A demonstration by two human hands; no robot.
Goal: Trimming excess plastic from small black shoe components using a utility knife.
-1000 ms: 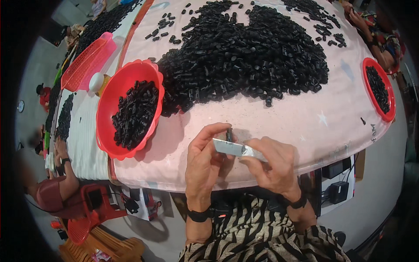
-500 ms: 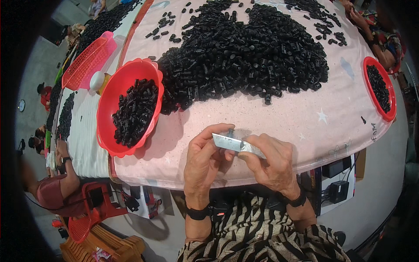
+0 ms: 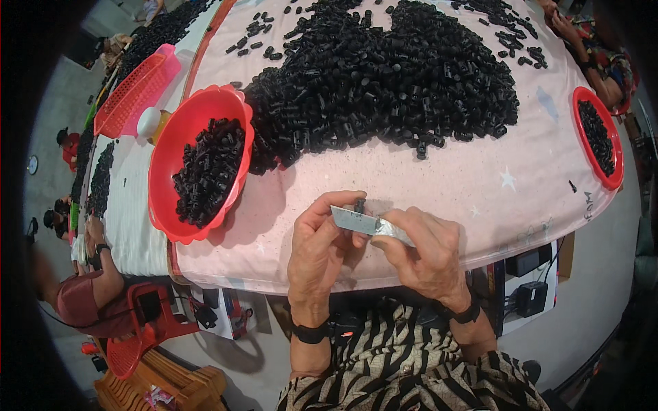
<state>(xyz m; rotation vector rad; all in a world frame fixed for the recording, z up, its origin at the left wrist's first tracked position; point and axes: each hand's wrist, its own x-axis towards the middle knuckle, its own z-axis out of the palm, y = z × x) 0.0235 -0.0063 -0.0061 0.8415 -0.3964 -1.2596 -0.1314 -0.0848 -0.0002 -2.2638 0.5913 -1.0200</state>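
In my right hand [image 3: 430, 257] is a flat metal blade [image 3: 353, 220] with a slanted tip, its grip end wrapped in something silvery. The blade points left, across the fingertips of my left hand [image 3: 312, 253]. Those fingers are closed on a small black plastic part [image 3: 360, 205], which shows just above the blade and is partly hidden by it. Both hands are over the near edge of the pink cloth. Beyond them lies a large heap of black plastic parts [image 3: 391, 89].
A red scalloped bowl [image 3: 159, 178] of black parts stands left, near a white-lidded jar [image 3: 149, 122] and a pink basket [image 3: 137, 89]. Another red bowl [image 3: 617, 163] of parts is at the right edge. Other people sit left [image 3: 92, 301] and far right [image 3: 603, 75].
The blade has tilted slightly, and the black part shows more clearly above it. Both hands stay in nearly the same place; the whole view has shifted a little.
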